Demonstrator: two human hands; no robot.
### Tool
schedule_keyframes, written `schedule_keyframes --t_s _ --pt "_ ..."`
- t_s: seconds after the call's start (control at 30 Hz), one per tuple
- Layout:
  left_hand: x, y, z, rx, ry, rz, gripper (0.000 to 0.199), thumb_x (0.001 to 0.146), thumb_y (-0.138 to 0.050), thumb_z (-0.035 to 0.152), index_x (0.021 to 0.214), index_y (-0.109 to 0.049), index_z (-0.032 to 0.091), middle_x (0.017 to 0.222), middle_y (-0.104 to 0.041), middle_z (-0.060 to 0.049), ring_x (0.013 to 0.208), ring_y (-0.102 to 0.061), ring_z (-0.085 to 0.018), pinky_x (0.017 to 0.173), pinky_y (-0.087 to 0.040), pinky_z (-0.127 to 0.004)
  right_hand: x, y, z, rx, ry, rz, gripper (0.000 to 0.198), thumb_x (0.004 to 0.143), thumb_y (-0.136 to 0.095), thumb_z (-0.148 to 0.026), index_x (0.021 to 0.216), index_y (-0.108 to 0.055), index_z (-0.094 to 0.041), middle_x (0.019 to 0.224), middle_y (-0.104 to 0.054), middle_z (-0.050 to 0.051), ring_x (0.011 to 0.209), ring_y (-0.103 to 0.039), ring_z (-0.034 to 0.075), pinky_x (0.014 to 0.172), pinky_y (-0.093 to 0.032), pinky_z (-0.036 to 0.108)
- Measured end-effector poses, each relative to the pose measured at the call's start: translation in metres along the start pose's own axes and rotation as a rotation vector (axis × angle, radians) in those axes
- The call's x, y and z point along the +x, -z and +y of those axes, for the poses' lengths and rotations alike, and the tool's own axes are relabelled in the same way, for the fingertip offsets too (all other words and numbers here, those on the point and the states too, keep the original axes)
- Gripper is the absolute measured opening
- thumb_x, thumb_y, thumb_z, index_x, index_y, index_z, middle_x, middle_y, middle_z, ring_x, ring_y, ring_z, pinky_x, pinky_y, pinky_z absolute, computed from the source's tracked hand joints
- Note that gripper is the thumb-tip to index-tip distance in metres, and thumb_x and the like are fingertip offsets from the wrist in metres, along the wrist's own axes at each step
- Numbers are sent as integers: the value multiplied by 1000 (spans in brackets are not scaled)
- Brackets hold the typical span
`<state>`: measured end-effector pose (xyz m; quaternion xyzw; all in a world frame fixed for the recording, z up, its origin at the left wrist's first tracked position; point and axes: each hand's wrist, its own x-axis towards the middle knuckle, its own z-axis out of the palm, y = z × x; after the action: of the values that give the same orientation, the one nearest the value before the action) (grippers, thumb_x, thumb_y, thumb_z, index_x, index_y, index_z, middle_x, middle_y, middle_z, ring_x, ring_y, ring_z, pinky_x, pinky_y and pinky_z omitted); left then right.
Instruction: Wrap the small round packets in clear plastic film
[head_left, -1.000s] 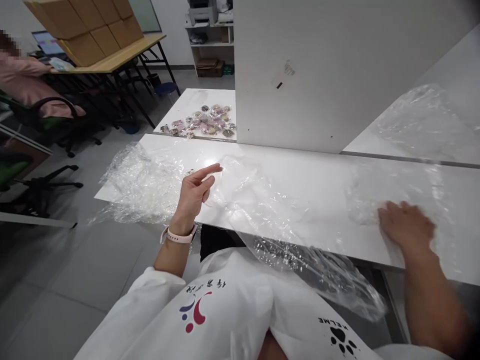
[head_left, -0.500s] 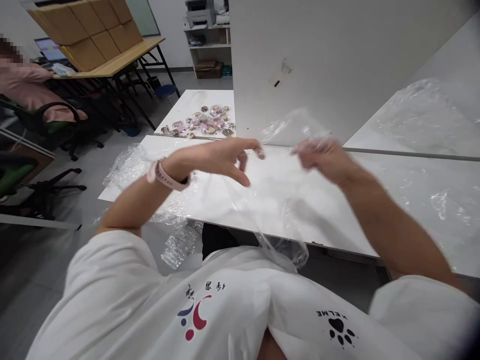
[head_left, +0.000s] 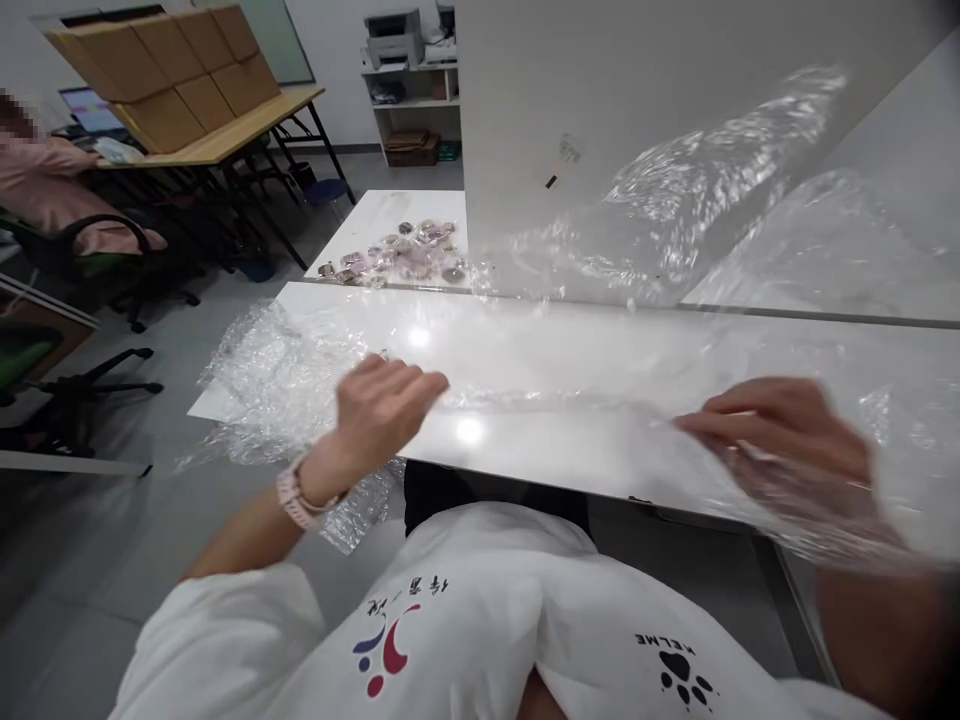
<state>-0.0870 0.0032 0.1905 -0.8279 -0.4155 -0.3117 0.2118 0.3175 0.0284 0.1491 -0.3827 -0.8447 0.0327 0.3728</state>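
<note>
A thin clear plastic sheet (head_left: 555, 402) stretches between my two hands above the white table (head_left: 525, 455). My left hand (head_left: 382, 410) is closed, thumb against curled fingers, on one end of the sheet's edge. At the other end my right hand (head_left: 787, 435) pinches the edge, and the film drapes over its fingers and wrist. A loose part of the clear film (head_left: 697, 190) billows up in front of the grey panel. On my left wrist is a pale pink band (head_left: 296, 497).
Crumpled clear plastic (head_left: 262, 370) covers the table's left end and hangs over its edge. Several small wrapped items (head_left: 420, 250) lie on the white surface behind. A seated person (head_left: 60, 190) is at far left, near stacked cardboard boxes (head_left: 165, 75). More film (head_left: 847, 230) lies at right.
My hands have moved apart and lower, the right one outward. My left hand has gone from spread fingers to closed on the film. The sheet now spreads wide and billows up.
</note>
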Motion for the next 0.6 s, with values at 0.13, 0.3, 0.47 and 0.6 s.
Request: schedule_keyframes --t_s 0.13,0.3,0.47,0.6 --pt "-61 -65 25 -159 196 -645 33 97 -43 16 71 -61 21 53 -57 0 44 -46 -12 55 -32 -30 -43 -42 16 -7 -68 -192 23 95 -53 -31 89 -75 -29 84 -72 3 79 -66 21 75 -48 40" --pt "-76 -57 25 -425 263 -1096 27 91 -62 46 103 -65 22 85 -72 -5 70 -65 -20 61 -39 -29 -86 -60 34 27 -191 -573 35 97 -42 -38 106 -74 -29 106 -73 7 97 -67 27 80 -53 44" --pt "-39 -44 19 -795 334 -927 51 95 -49 60 133 -57 26 125 -68 -9 107 -66 -23 85 -51 -32 -55 5 33 33 -201 -506 50 95 -47 -50 145 -48 -44 141 -59 2 122 -59 32 90 -54 49" --pt "-23 -111 41 -549 296 -669 63 99 -41 56 155 -33 28 163 -29 -9 152 -23 -29 122 -21 -51 9 -25 6 203 -303 -390 40 99 -43 -48 136 -57 -42 136 -62 1 121 -61 28 92 -56 46"
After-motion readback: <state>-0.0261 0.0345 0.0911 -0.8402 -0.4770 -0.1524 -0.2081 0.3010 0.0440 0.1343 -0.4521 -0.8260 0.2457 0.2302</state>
